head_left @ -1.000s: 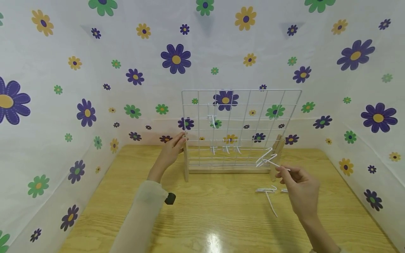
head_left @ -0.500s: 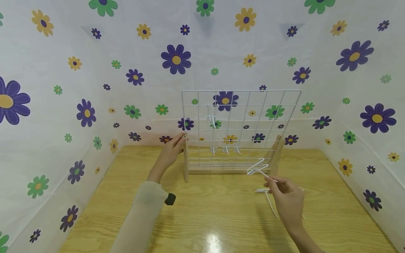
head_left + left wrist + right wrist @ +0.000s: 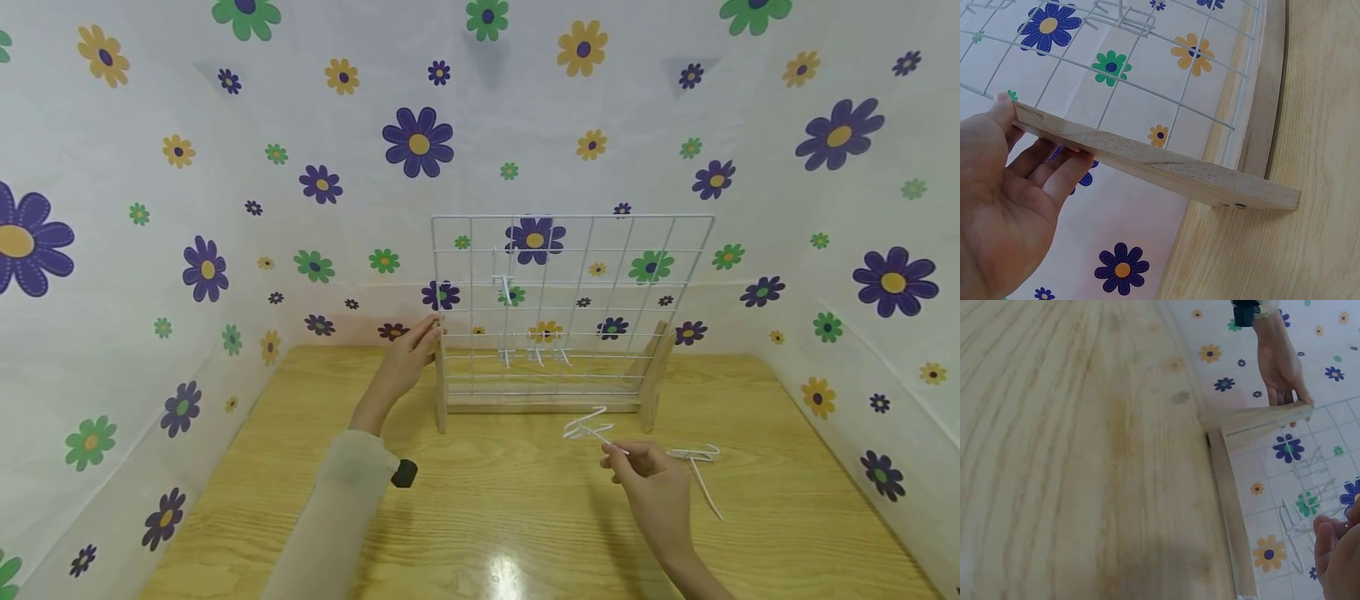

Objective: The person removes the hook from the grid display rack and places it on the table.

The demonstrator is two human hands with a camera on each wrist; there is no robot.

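A white wire grid panel [image 3: 573, 215] stands upright in a wooden frame [image 3: 543, 407] on the table. My left hand [image 3: 401, 367] grips the frame's left wooden post [image 3: 1166, 164], with the thumb over its upper end and the fingers below it in the left wrist view. Between thumb and fingertips my right hand [image 3: 654, 492] pinches the stem of a white wire display hook [image 3: 585, 428], held in front of the panel and apart from it. One hook [image 3: 503, 279] hangs high on the grid; three more [image 3: 536, 355] hang in a row lower down.
Another white hook [image 3: 697, 455] lies on the wooden table [image 3: 480, 508] to the right of my right hand. White cloth walls [image 3: 375, 50] with printed flowers enclose the table at the back and both sides. The frame's right post [image 3: 654, 379] stands behind my right hand.
My right hand has moved left and toward me, carrying the hook away from the right post. It now covers one of the hooks on the table and uncovers the other. The left hand stays put.
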